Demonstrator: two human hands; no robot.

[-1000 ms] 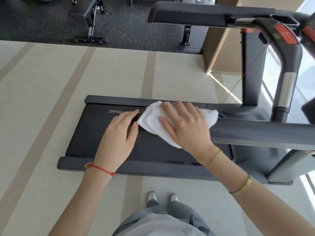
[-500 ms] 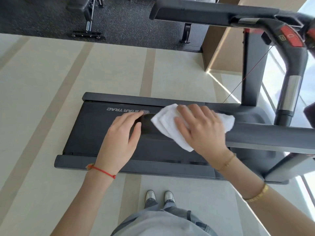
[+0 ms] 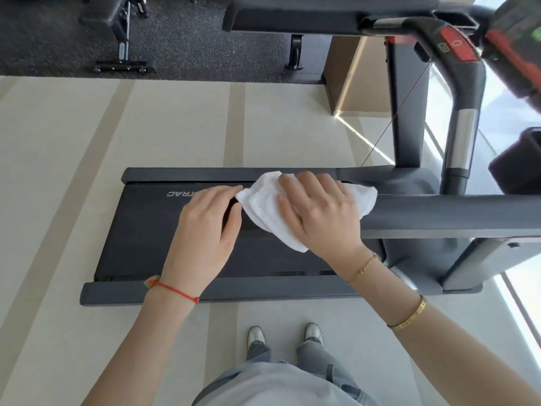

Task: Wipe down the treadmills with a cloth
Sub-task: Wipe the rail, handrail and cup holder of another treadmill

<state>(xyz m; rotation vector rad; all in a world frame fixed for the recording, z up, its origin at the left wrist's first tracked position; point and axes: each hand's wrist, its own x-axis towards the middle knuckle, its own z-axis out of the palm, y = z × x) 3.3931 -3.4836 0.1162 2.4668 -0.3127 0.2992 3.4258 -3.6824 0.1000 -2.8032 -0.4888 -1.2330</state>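
A dark grey treadmill lies across the view, its black belt [image 3: 140, 230] below my hands. Its near handrail [image 3: 439, 215] runs in from the right and ends under my hands. A folded white cloth [image 3: 263, 206] drapes over that rail end. My right hand [image 3: 319, 209] presses flat on the cloth with straight fingers. My left hand [image 3: 205, 230] rests on the tip of the rail just left of the cloth, its fingertips touching the cloth's edge. The rail end itself is hidden.
The far handrail [image 3: 292, 16] and a curved grip with a red button [image 3: 456, 46] cross the top right, above an upright post [image 3: 407, 112]. A weight bench [image 3: 117, 30] stands on dark flooring behind. My shoes [image 3: 256, 335] are on the beige floor beside the deck.
My right hand slid the cloth right along the rail, away from my left hand, then back left until it touches my left fingertips again. My left hand stayed on the rail end.
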